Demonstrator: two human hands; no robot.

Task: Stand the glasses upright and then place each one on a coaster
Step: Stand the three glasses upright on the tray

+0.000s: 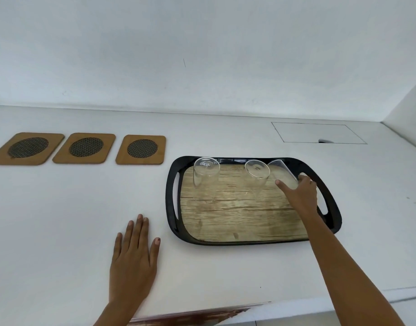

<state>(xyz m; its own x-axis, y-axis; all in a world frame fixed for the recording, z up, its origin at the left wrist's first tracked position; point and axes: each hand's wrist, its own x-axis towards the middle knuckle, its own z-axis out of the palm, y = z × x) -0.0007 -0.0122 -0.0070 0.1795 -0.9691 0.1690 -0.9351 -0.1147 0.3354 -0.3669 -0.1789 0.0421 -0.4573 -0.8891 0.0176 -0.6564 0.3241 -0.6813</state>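
Three clear glasses stand upside down along the far side of a black tray (pixel 170 201) with a wood-look floor. The left glass (pixel 204 171) and the middle glass (pixel 257 176) stand untouched. My right hand (pixel 299 194) is wrapped around the right glass (pixel 282 172), which is tilted. My left hand (pixel 134 260) lies flat and open on the white counter, left of the tray. Three wooden coasters with dark mesh centres lie in a row at the far left: the left coaster (pixel 25 148), the middle coaster (pixel 84 148) and the right coaster (pixel 142 149).
A white wall runs behind the counter and another closes it at the right. A rectangular hatch outline (pixel 319 132) is set into the counter behind the tray. The counter's front edge (pixel 202 314) is chipped, showing brown.
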